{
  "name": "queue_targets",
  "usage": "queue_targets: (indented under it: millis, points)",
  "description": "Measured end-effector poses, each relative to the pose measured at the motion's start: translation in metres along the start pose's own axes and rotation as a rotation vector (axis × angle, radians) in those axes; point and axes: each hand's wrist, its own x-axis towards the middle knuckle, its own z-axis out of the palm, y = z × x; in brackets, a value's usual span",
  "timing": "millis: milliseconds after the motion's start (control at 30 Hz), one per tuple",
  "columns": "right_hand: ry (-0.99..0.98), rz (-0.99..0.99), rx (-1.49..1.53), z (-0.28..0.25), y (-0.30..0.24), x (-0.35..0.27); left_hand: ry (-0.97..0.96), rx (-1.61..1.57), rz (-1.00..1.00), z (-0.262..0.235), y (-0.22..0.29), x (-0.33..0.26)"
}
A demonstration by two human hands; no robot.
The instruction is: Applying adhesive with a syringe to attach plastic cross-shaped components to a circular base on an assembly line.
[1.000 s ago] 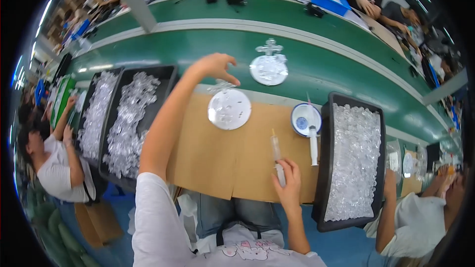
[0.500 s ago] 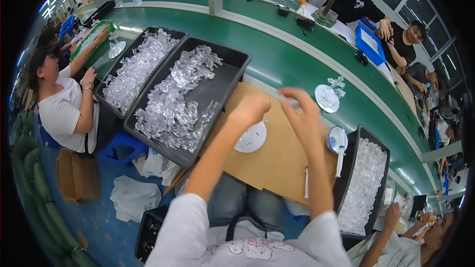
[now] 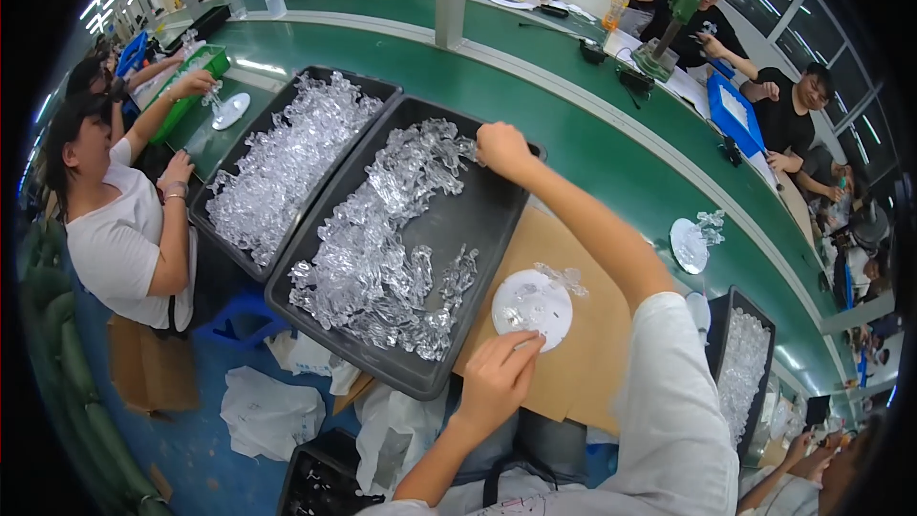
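Note:
My right hand [image 3: 503, 148] reaches across to the far right corner of the black bin [image 3: 458, 229], its fingers curled closed beside the heap of clear plastic pieces [image 3: 382, 196]. Whatever lies between those fingers is hidden. Lower down, my left hand [image 3: 495, 382] is pinched closed at the near edge of a white round disc [image 3: 535, 304]. Too little shows at the fingertips to tell what they hold. Small dark specks and clear bits lie on the disc, and a clear plastic piece [image 3: 565, 279] sits at its far edge. Brown cardboard [image 3: 592, 363] lies under the disc.
A second black bin [image 3: 287, 167] of clear pieces adjoins on the left; another bin [image 3: 743, 373] stands at right. On the green bench [image 3: 573, 124] rests a white disc [image 3: 684, 247] with clear pieces. A co-worker [image 3: 129, 220] sits at left, with others across the bench.
My right hand has moved left from above the cardboard to the bin's far corner. My left hand has come down nearer me to the disc's edge. The view has shifted.

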Motion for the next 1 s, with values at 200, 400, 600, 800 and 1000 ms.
queue_targets:
  millis: [200, 400, 600, 800, 1000]
  points:
    - [0.022, -0.078, 0.324, -0.133, 0.033, -0.119, 0.263, -0.554, -0.308, 0.004, 0.010, 0.024]
    - [-0.223, 0.055, 0.590, -0.194, -0.006, -0.286, 0.258, -0.978, -0.433, 0.025, 0.013, 0.034]
    - [0.214, 0.466, 1.417, -0.116, -0.036, -0.370, 0.034, -1.254, -0.588, 0.061, 0.031, 0.000]
    - [0.152, 0.597, 1.298, -0.042, -0.015, -0.339, 0.164, -0.811, -0.486, 0.064, 0.010, -0.031]
    - [0.192, 0.591, 1.067, -0.004, 0.025, -0.318, 0.106, 0.085, -0.275, 0.050, -0.041, -0.044]
